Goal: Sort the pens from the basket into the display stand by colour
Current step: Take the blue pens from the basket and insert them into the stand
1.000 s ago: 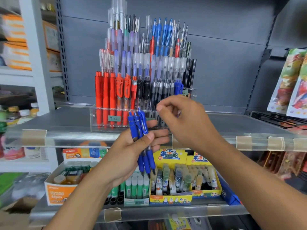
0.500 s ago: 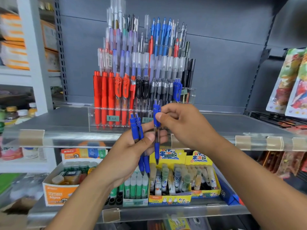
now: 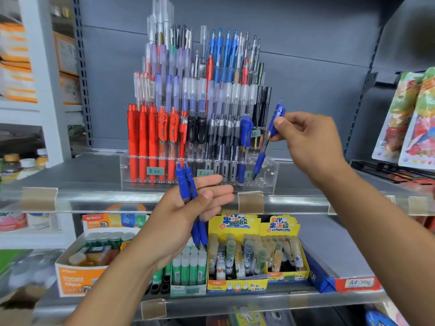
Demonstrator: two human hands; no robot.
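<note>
A clear tiered display stand sits on the upper shelf, with red pens at the left, black and grey ones in the middle and one blue pen in its front row. My right hand pinches a single blue pen, tilted, its tip over the stand's front right slots. In front of the shelf edge my left hand grips two blue pens upright. The basket is out of view.
A shelf rail with taped label holders runs in front of the stand. Below it stand boxes of glue sticks and an orange carton. Packets hang at the right.
My right hand has drawn one blue pen out of the left hand's bundle and carried it up and right to the stand's right end. Two pens stay in the left hand.
</note>
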